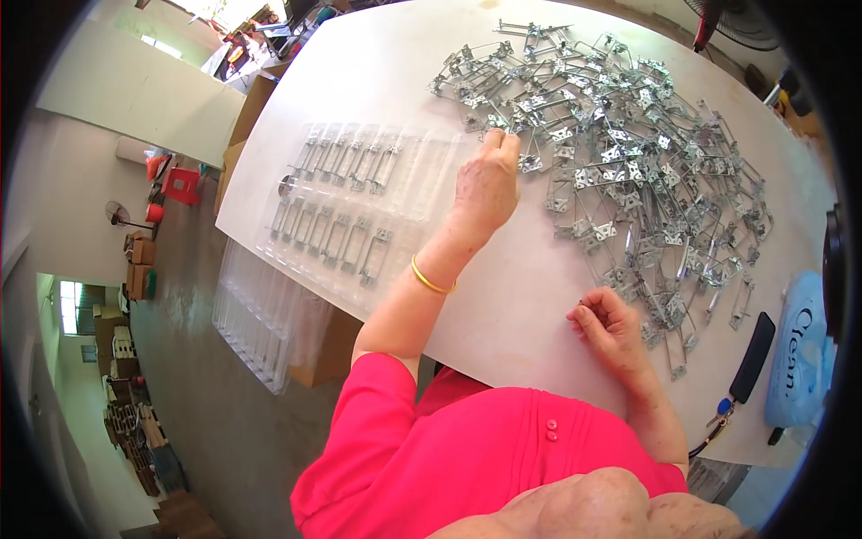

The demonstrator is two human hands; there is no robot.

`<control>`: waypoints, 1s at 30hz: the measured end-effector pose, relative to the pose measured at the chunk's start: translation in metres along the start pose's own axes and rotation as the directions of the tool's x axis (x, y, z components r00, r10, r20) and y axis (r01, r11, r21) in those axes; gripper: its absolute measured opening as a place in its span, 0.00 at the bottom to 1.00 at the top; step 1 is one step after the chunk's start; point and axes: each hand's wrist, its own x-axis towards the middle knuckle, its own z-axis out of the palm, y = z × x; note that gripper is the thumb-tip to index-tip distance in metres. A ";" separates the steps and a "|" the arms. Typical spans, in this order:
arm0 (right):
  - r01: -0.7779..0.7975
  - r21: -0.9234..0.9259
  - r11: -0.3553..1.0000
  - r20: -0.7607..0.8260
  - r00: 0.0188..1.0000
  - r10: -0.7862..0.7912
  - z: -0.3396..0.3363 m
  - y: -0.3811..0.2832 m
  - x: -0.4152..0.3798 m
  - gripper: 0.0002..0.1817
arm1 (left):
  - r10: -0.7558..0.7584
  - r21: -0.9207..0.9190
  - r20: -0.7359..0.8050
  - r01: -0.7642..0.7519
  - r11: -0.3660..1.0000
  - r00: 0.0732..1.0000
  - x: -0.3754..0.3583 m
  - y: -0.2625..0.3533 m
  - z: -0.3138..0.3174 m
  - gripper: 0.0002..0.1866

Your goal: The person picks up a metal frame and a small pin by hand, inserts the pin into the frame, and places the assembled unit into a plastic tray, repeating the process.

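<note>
My left hand [488,182], a yellow bangle [431,276] on its wrist, reaches to the near left edge of a pile of metal wire brackets [620,135]. Its fingers are closed and the tips meet the brackets; whether one is gripped is hidden. Lower right, my right hand [612,334] rests low over the table with thumb and fingers pinched together. Something tiny and dark shows at those fingertips, too small to name. Left of my left hand lies a clear plastic tray [409,193] with two rows of similar brackets [328,235] in its slots.
The white table [503,332] has a rounded far edge. More clear trays [260,314] are stacked below its left side, by a cardboard box [328,350]. At right lie a black phone-like object [752,357], keys [724,407] and a blue wipes pack [799,350].
</note>
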 end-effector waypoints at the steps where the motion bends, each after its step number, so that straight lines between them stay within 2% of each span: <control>1: 0.003 0.000 1.000 -0.007 1.000 -0.003 0.000 -0.001 0.000 0.04 | 0.008 0.011 0.022 -0.008 1.000 1.000 0.005 -0.005 0.006 0.06; 5: 0.014 0.003 1.000 -0.009 1.000 -0.014 0.000 0.001 0.000 0.04 | 0.018 0.037 0.124 -0.023 0.999 0.992 0.014 -0.016 0.016 0.08; 7: 0.017 -0.004 1.000 -0.008 1.000 -0.017 0.000 0.001 0.000 0.04 | 0.005 0.056 0.194 -0.016 0.998 0.981 0.016 -0.017 0.016 0.14; 14: 0.027 -0.032 0.999 -0.015 1.000 -0.028 0.000 0.001 0.000 0.05 | 0.015 0.050 0.188 -0.025 0.998 0.982 0.018 -0.019 0.013 0.12; 20: 0.032 -0.025 0.999 -0.016 0.999 -0.033 0.000 0.001 0.000 0.05 | 0.112 0.126 0.187 -0.137 0.983 0.976 0.002 -0.003 0.005 0.10; 22: 0.029 -0.022 0.999 -0.015 0.999 -0.029 0.000 0.001 0.000 0.05 | 0.203 0.132 0.121 -0.219 0.967 0.972 -0.004 -0.002 0.004 0.09; 25: 0.032 -0.040 0.999 -0.023 0.999 -0.033 0.001 0.001 0.000 0.05 | 0.228 0.167 0.162 -0.254 0.953 0.960 -0.007 -0.001 -0.001 0.09; 26: 0.035 -0.047 0.998 -0.018 0.999 -0.036 0.000 0.000 0.001 0.05 | 0.232 0.163 0.163 -0.258 0.952 0.959 -0.007 0.002 -0.003 0.09; 28: 0.036 -0.053 0.998 -0.012 0.999 -0.037 0.000 0.000 0.000 0.05 | 0.218 0.020 0.149 -0.223 0.975 0.965 -0.011 0.007 -0.009 0.10; 29: 0.041 -0.047 0.998 -0.013 0.999 -0.042 0.000 0.001 0.001 0.05 | 0.217 0.021 0.150 -0.222 0.975 0.965 -0.013 0.008 -0.013 0.10; 30: 0.046 -0.040 0.998 -0.015 0.999 -0.047 0.001 0.002 0.001 0.05 | 0.177 -0.092 0.135 -0.166 0.982 0.975 -0.016 0.009 -0.017 0.08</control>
